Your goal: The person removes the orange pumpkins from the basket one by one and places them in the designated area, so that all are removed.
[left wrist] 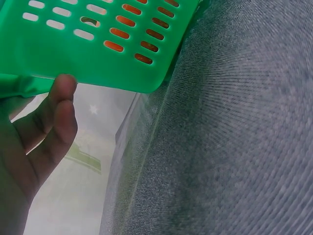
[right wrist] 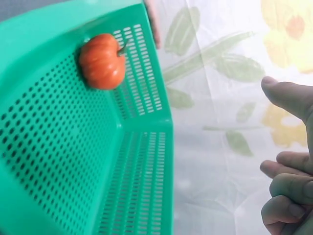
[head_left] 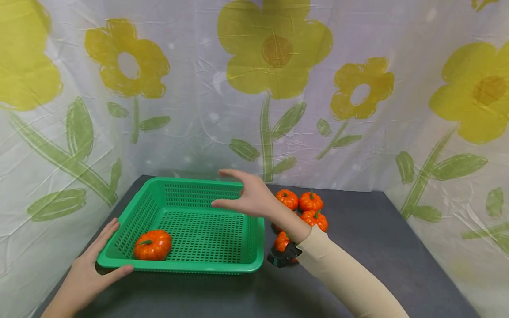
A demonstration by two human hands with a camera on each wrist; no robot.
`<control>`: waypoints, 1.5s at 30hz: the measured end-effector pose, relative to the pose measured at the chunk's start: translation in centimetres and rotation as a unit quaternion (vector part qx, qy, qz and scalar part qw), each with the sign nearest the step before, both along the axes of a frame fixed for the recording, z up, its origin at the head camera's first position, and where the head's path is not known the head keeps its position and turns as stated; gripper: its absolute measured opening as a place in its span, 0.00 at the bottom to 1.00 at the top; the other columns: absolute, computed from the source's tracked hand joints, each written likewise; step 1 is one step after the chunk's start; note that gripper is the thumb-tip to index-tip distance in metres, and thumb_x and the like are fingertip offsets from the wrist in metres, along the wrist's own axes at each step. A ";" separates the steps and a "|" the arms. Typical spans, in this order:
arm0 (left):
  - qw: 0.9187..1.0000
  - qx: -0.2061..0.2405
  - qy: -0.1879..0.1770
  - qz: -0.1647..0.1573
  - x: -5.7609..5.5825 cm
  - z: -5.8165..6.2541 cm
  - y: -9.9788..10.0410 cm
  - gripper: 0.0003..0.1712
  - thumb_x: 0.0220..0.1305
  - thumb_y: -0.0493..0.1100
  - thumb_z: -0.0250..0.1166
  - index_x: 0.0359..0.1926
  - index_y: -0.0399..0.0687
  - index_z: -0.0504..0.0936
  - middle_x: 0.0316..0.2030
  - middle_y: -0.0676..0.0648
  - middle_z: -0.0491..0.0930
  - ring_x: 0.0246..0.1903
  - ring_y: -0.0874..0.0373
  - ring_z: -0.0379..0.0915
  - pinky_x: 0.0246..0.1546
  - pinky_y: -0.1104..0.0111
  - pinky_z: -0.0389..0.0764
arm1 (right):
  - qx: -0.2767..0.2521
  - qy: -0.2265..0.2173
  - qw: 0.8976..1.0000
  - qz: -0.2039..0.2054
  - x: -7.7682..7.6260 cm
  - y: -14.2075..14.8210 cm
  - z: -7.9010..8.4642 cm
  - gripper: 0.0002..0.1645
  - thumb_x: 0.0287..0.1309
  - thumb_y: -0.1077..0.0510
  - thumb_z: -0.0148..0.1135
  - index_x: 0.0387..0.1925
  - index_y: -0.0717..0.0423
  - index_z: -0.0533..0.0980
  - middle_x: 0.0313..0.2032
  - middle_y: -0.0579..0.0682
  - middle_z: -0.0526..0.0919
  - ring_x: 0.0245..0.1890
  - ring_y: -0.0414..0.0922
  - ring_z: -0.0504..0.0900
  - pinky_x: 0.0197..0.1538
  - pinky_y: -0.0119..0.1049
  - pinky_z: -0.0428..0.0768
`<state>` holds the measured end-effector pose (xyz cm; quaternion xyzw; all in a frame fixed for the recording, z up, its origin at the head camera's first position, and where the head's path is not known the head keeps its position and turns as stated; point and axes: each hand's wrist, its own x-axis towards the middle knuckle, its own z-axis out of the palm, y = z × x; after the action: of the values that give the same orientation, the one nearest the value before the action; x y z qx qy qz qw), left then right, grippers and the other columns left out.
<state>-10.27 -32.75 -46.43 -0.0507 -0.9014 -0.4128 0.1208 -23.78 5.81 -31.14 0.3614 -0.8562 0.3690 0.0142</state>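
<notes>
A green plastic basket (head_left: 254,266) with slotted walls lies on the dark table. One small orange pumpkin (head_left: 153,245) with a green stem sits in its front left corner. My left hand (head_left: 89,260) spans that corner from outside, its thumb at the front rim and its fairly straight fingers along the left rim. Over the basket's back right part hovers my right hand (head_left: 250,194), thumb and fingers spread apart with nothing between them. In the right wrist view, the right fingers (right wrist: 286,188) show beyond the basket wall, loosely bent and holding nothing.
Right of the basket, several more orange pumpkins (head_left: 311,202) stand close together, partly hidden by my right forearm and its black wrist device (head_left: 284,255). A curtain (head_left: 191,145) printed with yellow flowers hangs behind and beside the table (head_left: 370,247).
</notes>
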 end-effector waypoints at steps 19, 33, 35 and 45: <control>1.000 0.005 0.011 -0.002 0.1 0.0 0.1 0.62 0.63 0.47 0.79 0.86 0.73 0.47 0.83 0.72 0.39 0.76 0.82 0.34 0.65 0.20 0.47 | -0.001 -0.047 0.999 -0.028 -3.4 -5.7 -1.5 0.46 0.61 0.37 0.75 0.76 0.43 0.71 0.70 0.42 0.78 0.74 0.45 0.71 0.70 0.49 0.75; 1.000 0.010 0.006 0.000 0.2 0.0 0.1 0.61 0.64 0.46 0.78 0.86 0.72 0.48 0.83 0.71 0.39 0.75 0.83 0.34 0.64 0.19 0.48 | 0.019 -0.047 0.998 -0.024 -5.1 -8.4 -4.1 0.47 0.62 0.38 0.75 0.77 0.47 0.70 0.72 0.46 0.77 0.74 0.47 0.72 0.70 0.46 0.76; 1.000 0.012 0.004 0.000 0.2 0.1 0.1 0.61 0.64 0.46 0.78 0.86 0.72 0.48 0.84 0.70 0.39 0.75 0.82 0.33 0.64 0.19 0.48 | 0.017 -0.046 0.999 -0.021 -5.1 -9.1 -4.3 0.47 0.62 0.38 0.75 0.77 0.47 0.70 0.72 0.45 0.77 0.74 0.46 0.72 0.70 0.46 0.76; 1.000 -0.003 0.016 0.005 0.0 -0.2 0.2 0.62 0.62 0.45 0.79 0.86 0.71 0.49 0.83 0.72 0.39 0.73 0.86 0.35 0.62 0.21 0.52 | -0.019 -0.054 0.998 -0.002 -4.7 -11.7 -5.4 0.44 0.63 0.38 0.75 0.76 0.43 0.71 0.71 0.42 0.78 0.73 0.45 0.72 0.69 0.45 0.76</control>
<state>-10.32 -32.60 -46.59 -0.0528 -0.9009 -0.4084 0.1372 -28.52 -5.84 -36.55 0.3393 -0.8493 0.4037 -0.0243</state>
